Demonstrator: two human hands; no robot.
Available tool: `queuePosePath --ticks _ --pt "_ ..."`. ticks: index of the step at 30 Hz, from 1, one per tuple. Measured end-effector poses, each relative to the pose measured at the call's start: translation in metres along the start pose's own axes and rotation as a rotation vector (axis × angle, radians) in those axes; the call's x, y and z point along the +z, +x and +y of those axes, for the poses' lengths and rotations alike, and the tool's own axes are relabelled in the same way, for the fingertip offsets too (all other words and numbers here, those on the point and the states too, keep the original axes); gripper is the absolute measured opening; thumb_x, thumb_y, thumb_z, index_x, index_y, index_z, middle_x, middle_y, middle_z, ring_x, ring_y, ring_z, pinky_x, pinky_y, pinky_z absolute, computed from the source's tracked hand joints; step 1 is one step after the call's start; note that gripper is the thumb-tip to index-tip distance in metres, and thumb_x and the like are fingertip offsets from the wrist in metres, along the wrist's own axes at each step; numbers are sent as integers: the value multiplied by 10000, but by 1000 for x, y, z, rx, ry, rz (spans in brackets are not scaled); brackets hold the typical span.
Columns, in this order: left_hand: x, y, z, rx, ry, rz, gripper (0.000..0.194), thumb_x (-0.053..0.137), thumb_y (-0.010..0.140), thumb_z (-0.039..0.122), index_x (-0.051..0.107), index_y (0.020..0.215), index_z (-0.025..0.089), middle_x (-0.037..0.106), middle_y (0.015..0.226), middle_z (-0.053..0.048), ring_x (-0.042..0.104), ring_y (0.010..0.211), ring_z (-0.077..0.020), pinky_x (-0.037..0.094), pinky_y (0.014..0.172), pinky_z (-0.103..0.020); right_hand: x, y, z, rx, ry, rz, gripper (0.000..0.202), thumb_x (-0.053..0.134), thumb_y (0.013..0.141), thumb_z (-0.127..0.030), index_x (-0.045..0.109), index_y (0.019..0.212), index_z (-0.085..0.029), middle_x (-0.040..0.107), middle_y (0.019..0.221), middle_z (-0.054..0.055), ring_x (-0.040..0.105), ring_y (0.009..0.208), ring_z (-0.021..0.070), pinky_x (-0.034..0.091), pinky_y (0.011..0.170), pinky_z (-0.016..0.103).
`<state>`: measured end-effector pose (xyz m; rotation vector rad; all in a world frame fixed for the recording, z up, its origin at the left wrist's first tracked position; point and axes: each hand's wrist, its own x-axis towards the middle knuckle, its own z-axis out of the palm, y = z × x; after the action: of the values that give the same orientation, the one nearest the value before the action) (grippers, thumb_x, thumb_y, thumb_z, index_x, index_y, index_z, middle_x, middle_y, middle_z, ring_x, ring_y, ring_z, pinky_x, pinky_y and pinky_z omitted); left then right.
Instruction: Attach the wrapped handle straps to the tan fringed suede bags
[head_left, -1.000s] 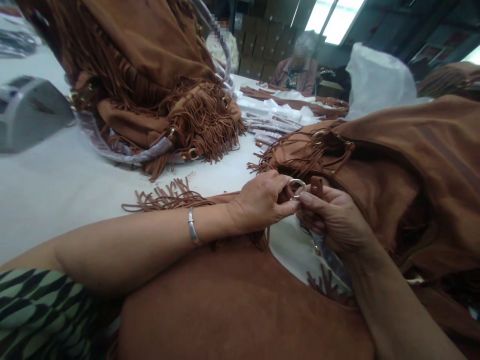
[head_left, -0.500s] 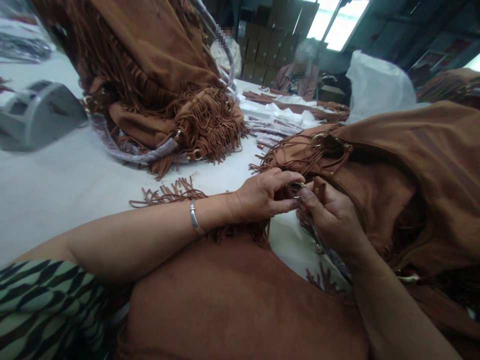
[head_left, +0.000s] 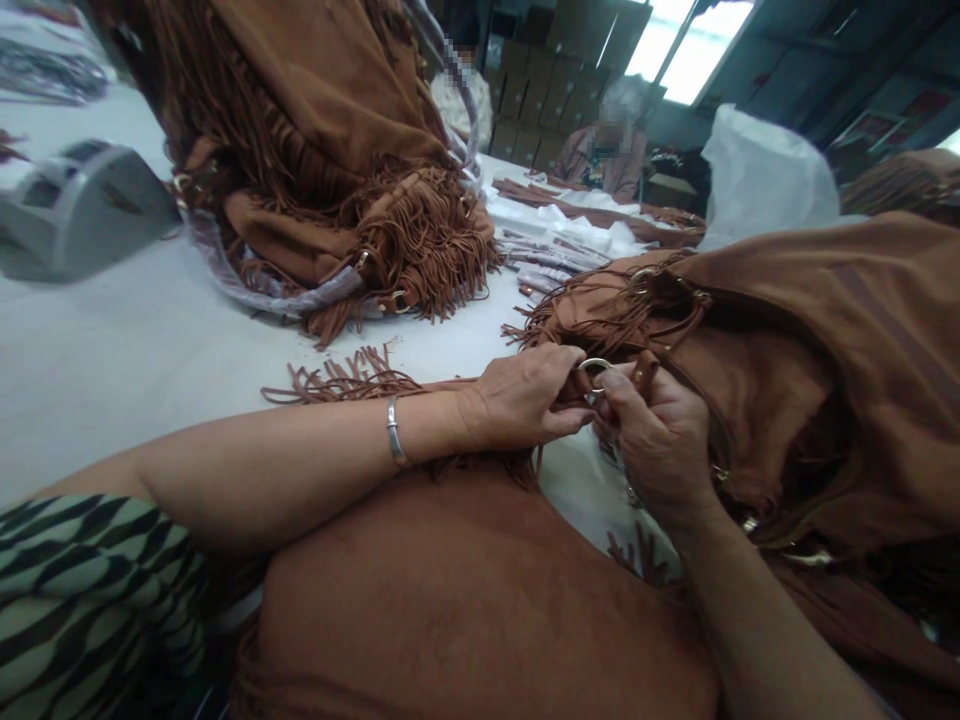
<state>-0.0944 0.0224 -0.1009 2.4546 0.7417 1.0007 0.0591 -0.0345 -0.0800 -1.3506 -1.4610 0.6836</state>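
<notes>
A brown suede bag (head_left: 480, 580) with fringe lies across the front, below my forearms. My left hand (head_left: 525, 395), with a silver bangle at its wrist, is closed on a brown leather tab beside a metal ring (head_left: 595, 366). From the right, my right hand (head_left: 660, 430) pinches the ring's near side between thumb and finger. A brown strap end (head_left: 645, 370) with a small stud sticks up from its fingers. A plastic-wrapped handle hangs below this hand, partly hidden by it.
A fringed brown bag (head_left: 322, 100) stands at the back left, near a grey tape dispenser (head_left: 97, 210). Another brown bag (head_left: 885, 330) lies at the right. Wrapped straps (head_left: 551, 255) and white plastic (head_left: 765, 180) are behind. Two people sit across the white table (head_left: 225, 370).
The ring has turned and now shows as a round loop between my hands. My left fingers have drawn back slightly from it, and the view has shifted a little.
</notes>
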Motion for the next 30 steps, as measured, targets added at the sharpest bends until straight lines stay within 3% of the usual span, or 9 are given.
queuePosePath --ticks 3,6,10,15,19,23,30 --pt "-3 -1 2 23 -32 -47 283 586 797 320 534 988 119 594 944 -82 565 862 -196 484 755 -329 5 -4 -8 216 338 -20 269 667 800 -414 520 728 -200 335 502 -80 286 397 59 252 358 178" --pt "-6 0 -1 31 -197 -119 348 619 778 322 498 1034 121 592 896 -53 558 789 -161 474 705 -290 3 -5 -14 335 521 -138 280 723 754 -404 548 711 -189 317 478 -87 238 379 38 209 334 148" --pt "-6 1 -6 10 -420 -191 475 646 750 333 428 1118 127 580 862 -20 562 743 -131 462 655 -244 -3 -1 -20 425 574 -235 274 749 733 -358 565 665 -167 327 464 -84 209 376 21 193 325 124" --pt "-2 -3 -3 78 -466 -132 532 635 742 304 376 1180 149 573 876 -12 570 748 -124 454 673 -236 -10 4 -26 580 564 -260 292 808 635 -308 563 610 -151 338 444 -88 171 357 7 170 306 126" --pt "0 -5 -2 123 -411 -25 387 603 773 269 456 1110 150 594 799 10 551 654 -96 435 623 -218 -13 4 -21 638 603 -299 299 781 661 -341 547 607 -163 215 394 -115 161 328 20 187 318 140" --pt "-1 -3 -3 188 -238 86 299 560 802 311 545 1040 130 623 899 -58 582 810 -144 482 747 -261 -8 2 -15 575 673 -234 315 739 716 -389 523 636 -174 211 411 -114 171 339 33 228 340 150" --pt "-14 -3 19 88 185 -116 288 397 842 274 527 1028 97 585 959 -118 573 865 -217 508 765 -349 -4 1 -21 588 685 -229 324 761 700 -391 526 647 -175 254 420 -110 177 350 32 236 351 159"
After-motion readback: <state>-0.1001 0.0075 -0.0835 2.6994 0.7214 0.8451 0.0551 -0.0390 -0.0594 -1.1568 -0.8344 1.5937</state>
